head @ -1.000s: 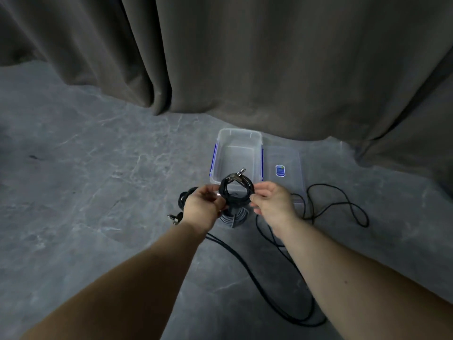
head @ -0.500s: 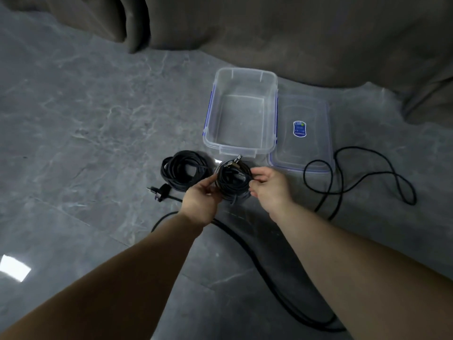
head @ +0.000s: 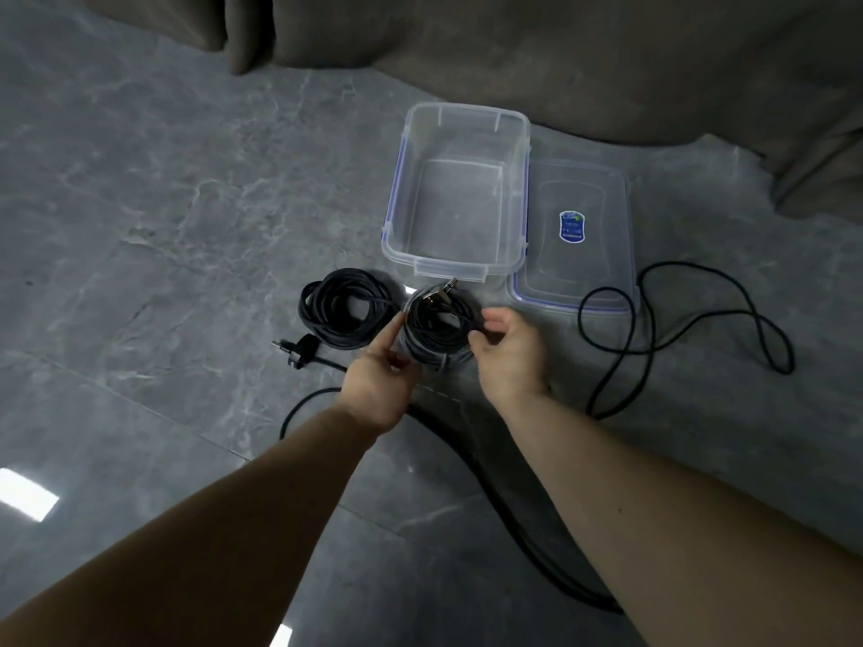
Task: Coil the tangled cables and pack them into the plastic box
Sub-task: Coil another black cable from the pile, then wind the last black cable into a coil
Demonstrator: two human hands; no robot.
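Observation:
I hold a small coil of black and grey cable (head: 436,331) between both hands, just in front of the near edge of the clear plastic box (head: 460,268). My left hand (head: 380,378) pinches its left side and my right hand (head: 506,354) pinches its right side. A metal plug sticks up at the coil's top. The box stands open with nothing inside. A second coiled black cable (head: 341,308) lies on the floor to the left, with a plug (head: 294,350) beside it. A loose black cable (head: 691,319) sprawls on the right.
The box's clear lid (head: 574,268) with a blue sticker lies flat right of the box. A thick black cable (head: 490,488) runs across the grey floor under my right forearm. Brown curtains (head: 560,53) hang along the back.
The view has tilted down and drawn closer to the floor. Both hands have kept hold of the coil, which now hangs lower, near the box's front edge.

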